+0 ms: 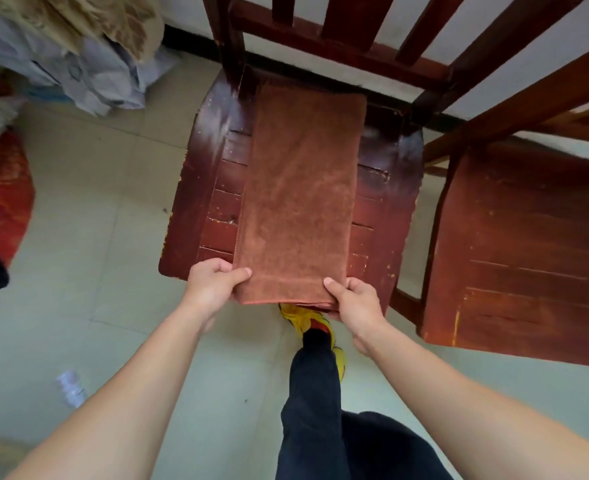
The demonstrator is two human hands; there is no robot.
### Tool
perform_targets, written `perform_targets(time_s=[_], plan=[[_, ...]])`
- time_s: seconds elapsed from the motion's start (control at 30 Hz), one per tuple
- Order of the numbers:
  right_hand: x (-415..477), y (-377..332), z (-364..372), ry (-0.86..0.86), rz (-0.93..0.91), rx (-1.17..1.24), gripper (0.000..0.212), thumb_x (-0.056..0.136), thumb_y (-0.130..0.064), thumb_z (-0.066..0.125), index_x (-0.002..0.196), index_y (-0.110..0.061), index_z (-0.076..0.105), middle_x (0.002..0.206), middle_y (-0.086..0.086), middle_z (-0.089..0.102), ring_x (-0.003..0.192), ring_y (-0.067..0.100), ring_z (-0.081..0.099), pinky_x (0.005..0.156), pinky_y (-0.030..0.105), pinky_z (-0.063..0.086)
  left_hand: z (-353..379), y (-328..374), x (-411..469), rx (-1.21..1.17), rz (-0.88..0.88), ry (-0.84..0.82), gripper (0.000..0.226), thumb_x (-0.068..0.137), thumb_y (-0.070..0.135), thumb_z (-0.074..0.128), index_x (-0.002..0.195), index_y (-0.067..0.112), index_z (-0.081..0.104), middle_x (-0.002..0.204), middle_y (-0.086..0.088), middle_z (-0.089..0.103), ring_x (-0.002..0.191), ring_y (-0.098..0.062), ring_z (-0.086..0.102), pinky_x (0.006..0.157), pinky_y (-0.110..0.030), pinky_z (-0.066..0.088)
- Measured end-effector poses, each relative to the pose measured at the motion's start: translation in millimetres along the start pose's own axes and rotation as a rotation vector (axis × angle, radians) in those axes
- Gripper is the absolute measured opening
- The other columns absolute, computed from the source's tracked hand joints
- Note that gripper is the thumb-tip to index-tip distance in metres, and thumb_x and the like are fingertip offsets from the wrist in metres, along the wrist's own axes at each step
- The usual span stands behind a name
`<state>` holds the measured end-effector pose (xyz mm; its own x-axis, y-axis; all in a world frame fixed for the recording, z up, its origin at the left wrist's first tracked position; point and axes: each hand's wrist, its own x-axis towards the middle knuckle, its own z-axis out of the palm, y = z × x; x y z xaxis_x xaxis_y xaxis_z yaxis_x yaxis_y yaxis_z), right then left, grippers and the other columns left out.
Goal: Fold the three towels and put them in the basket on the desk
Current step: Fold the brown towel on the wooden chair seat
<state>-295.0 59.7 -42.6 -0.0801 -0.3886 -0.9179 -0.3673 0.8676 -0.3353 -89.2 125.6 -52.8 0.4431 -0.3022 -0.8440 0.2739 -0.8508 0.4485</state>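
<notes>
A brown towel (300, 188) lies folded into a long narrow strip on the seat of a dark red wooden chair (203, 188), running from the backrest to the front edge. My left hand (213, 284) pinches its near left corner, thumb on top. At the near right corner my right hand (357, 303) grips the same way. The near end hangs slightly over the seat's front edge. No other towel and no basket is in view.
A second red wooden chair (525, 251) stands close on the right. Piled cloth and bags (78, 57) sit on the floor at the far left, with a red bundle (4, 192) below them. A small plastic bottle (71, 388) lies on the tiled floor. My leg and yellow shoe (307, 320) are under the towel's near end.
</notes>
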Motion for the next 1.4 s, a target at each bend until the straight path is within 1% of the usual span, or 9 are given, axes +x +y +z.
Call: perform_targets(time_s=[0.17,0.37,0.53,0.63,0.87,1.13,1.23,1.33,1.4], plan=[[-10,31,-21,0.104,-0.108,-0.062,0.01,0.093,-0.021,0.064,0.094,-0.012,0.059,0.092,0.01,0.071,0.071,0.02,0.067,0.052,0.019,0.048,20,-36,-32,-0.102,-0.122,-0.026,0.02,0.083,0.003,0.07,0.083,0.012,0.052,0.104,-0.026,0.067,0.086,-0.035,0.065,0.084,-0.061,0.052],[-61,60,-47,0.072,-0.261,-0.1,0.025,0.095,-0.016,0.059,0.117,-0.025,0.049,0.094,0.007,0.07,0.06,0.016,0.065,0.046,0.013,0.044,24,-63,-92,-0.166,-0.151,0.042,0.031,0.087,0.012,0.069,0.111,0.013,0.05,0.094,-0.017,0.065,0.063,-0.021,0.06,0.047,-0.028,0.052],[-99,38,-58,-0.008,-0.258,0.015,0.013,0.096,-0.014,0.058,0.104,-0.012,0.067,0.096,0.009,0.07,0.054,0.015,0.064,0.045,0.018,0.045,4,-43,-131,-0.319,-0.107,-0.057,0.022,0.093,0.012,0.06,0.115,0.019,0.061,0.097,-0.017,0.066,0.062,-0.024,0.055,0.046,-0.027,0.048],[-98,1,-60,-0.155,-0.102,0.283,0.019,0.098,-0.024,0.056,0.101,-0.01,0.068,0.092,0.011,0.074,0.07,0.02,0.072,0.055,0.025,0.049,-7,-17,-127,-0.472,-0.171,-0.184,0.023,0.096,0.01,0.054,0.116,0.008,0.064,0.104,-0.014,0.063,0.07,-0.02,0.055,0.05,-0.025,0.05],[-42,-89,-50,-0.382,0.051,0.565,0.038,0.102,-0.034,0.042,0.126,-0.007,0.05,0.11,0.02,0.071,0.095,0.027,0.073,0.072,0.032,0.053,-7,70,-65,-0.752,-0.29,-0.254,0.017,0.097,0.016,0.052,0.088,0.002,0.057,0.075,-0.012,0.063,0.061,-0.018,0.065,0.06,-0.028,0.054],[21,-138,-33,-0.291,0.125,0.687,0.052,0.1,-0.039,0.046,0.138,-0.005,0.036,0.121,0.021,0.066,0.103,0.031,0.069,0.078,0.035,0.057,14,125,11,-0.823,-0.399,-0.294,0.049,0.095,0.032,0.053,0.127,-0.005,0.046,0.116,-0.023,0.06,0.097,-0.032,0.066,0.08,-0.036,0.054],[35,-144,-24,-0.112,0.004,0.598,0.038,0.1,-0.031,0.05,0.132,-0.011,0.046,0.116,0.015,0.068,0.097,0.023,0.071,0.073,0.031,0.056,25,134,21,-0.589,-0.308,-0.133,0.027,0.093,0.026,0.057,0.107,0.003,0.057,0.104,-0.017,0.063,0.086,-0.026,0.067,0.076,-0.031,0.055],[39,-136,-19,0.285,-0.43,-0.008,0.031,0.09,-0.018,0.062,0.121,-0.024,0.06,0.106,-0.002,0.07,0.091,0.012,0.069,0.083,0.036,0.058,30,130,27,0.147,0.289,0.221,0.027,0.083,0.014,0.064,0.11,0.017,0.063,0.099,-0.005,0.062,0.078,-0.016,0.061,0.074,-0.03,0.052],[37,-128,-14,0.31,-0.671,-0.481,0.034,0.086,-0.023,0.067,0.119,-0.031,0.063,0.112,-0.008,0.06,0.098,0.011,0.063,0.088,0.035,0.053,28,129,30,0.605,0.658,0.156,0.026,0.08,0.017,0.068,0.106,0.024,0.067,0.107,0.0,0.055,0.096,-0.017,0.055,0.082,-0.032,0.049]])
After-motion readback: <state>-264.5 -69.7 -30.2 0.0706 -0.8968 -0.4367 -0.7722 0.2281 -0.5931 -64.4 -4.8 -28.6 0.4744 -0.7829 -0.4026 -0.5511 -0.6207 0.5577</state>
